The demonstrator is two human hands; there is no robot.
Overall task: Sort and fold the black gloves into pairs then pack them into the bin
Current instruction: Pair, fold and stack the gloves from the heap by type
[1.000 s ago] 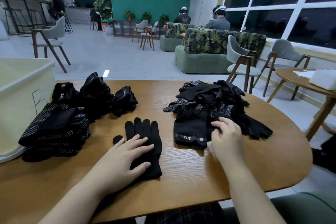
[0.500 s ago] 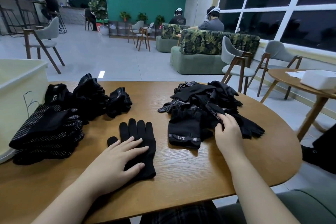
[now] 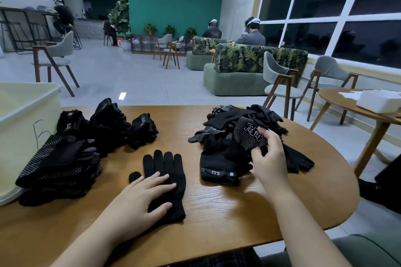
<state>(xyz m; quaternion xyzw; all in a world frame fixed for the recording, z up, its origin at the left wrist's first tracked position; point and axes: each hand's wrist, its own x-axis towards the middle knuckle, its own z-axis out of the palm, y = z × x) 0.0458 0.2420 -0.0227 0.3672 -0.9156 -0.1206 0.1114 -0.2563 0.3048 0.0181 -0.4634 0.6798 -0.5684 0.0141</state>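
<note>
A plain black knit glove lies flat on the wooden table, fingers pointing away from me. My left hand rests flat on its palm and cuff. To the right sits a loose heap of black gloves, with a 5.11 tactical glove at its front. My right hand grips a black glove with white dots and lifts it off the heap. On the left lie stacked dotted gloves and folded 5.11 pairs. The pale bin stands at the far left.
A second round wooden table with a white box stands to the right. Grey chairs and a leaf-print sofa are behind my table. Several people sit in the background.
My right hand has risen from the heap's near edge, pulling up a dotted glove so its printed palm shows. My left hand stays flat on the plain glove.
</note>
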